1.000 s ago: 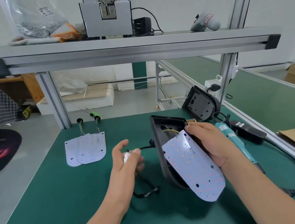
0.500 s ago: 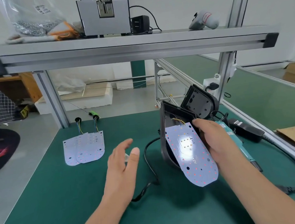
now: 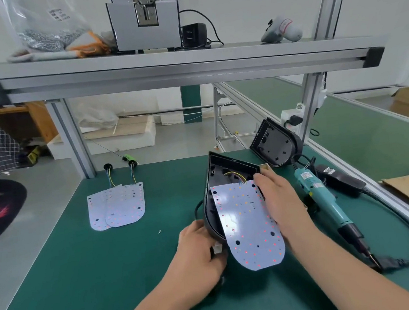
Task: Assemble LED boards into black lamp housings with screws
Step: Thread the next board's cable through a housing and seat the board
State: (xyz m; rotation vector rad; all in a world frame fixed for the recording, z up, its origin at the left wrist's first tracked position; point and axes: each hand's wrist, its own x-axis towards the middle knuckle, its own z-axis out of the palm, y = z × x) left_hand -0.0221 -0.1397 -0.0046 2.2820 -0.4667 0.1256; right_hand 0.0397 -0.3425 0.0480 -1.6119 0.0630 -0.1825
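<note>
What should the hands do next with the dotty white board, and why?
Probably slide the LED board up and lay it flat inside the black housing. It sticks out past the housing's rounded end, tilted, though its wires run inside. The right hand holds the board; the left hand grips the housing.

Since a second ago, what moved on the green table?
The left grip was off to the left by the cable. It opened, moved right and now holds the lower edge of the black housing. The housing turned its open side more toward the camera. The right grip kept holding the LED board against it. The spare boards, screwdriver and second housing stayed put.
</note>
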